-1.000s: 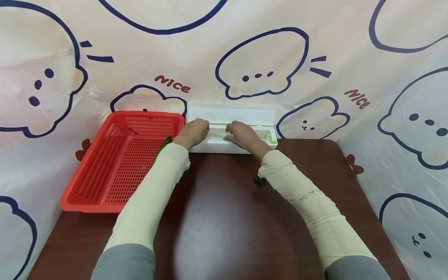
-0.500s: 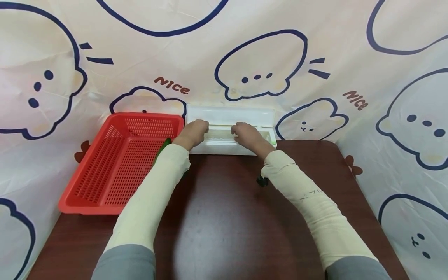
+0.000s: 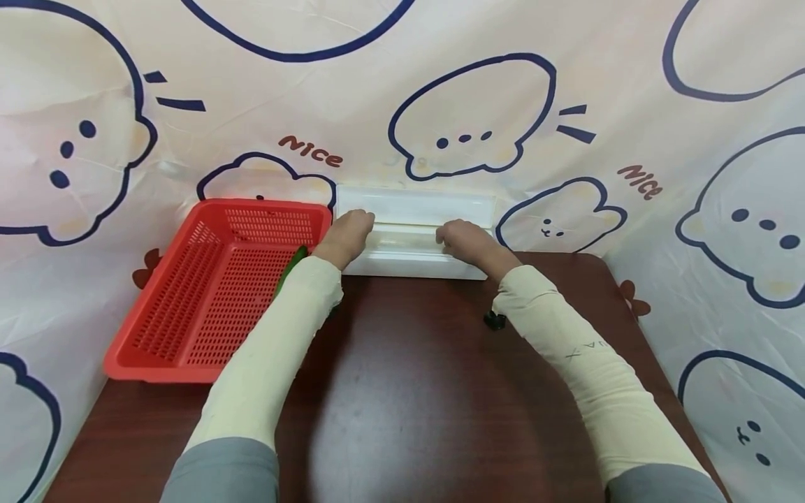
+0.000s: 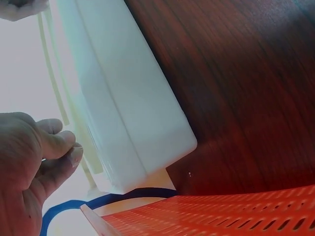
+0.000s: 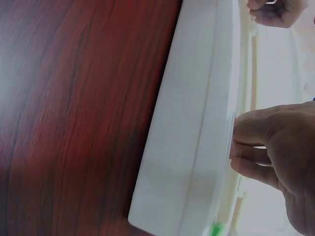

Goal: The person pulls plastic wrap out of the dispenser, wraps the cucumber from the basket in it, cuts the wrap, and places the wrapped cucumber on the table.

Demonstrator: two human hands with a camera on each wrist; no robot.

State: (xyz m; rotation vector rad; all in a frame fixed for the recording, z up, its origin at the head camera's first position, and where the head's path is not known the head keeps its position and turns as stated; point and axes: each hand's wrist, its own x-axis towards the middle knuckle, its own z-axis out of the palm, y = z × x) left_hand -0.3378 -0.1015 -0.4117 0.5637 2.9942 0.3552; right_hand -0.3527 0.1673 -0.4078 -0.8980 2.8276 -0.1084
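Observation:
A long white cling film dispenser [image 3: 411, 266] stands at the back of the table with its lid [image 3: 418, 204] raised against the backdrop. Clear film [image 3: 402, 242] spans its opening and hardly shows. Near the left end, my left hand [image 3: 346, 238] pinches the film's edge between thumb and fingers. Toward the right end, my right hand [image 3: 473, 246] pinches the same edge, its fingertips right at the dispenser's front rim in the right wrist view. A small green cutter piece [image 5: 216, 229] sits at the right end of the rim.
A red perforated basket [image 3: 151, 372] stands left of the dispenser, close to its end. Inside it lies a long green vegetable [image 3: 293, 268], partly hidden by my left arm. The dark brown table [image 3: 402, 391] meets a cartoon-printed cloth [image 3: 352, 98] behind.
My right hand has slid to the right along the dispenser, widening the gap between the hands, and its fingers have drawn together. The left hand has stayed nearly in place.

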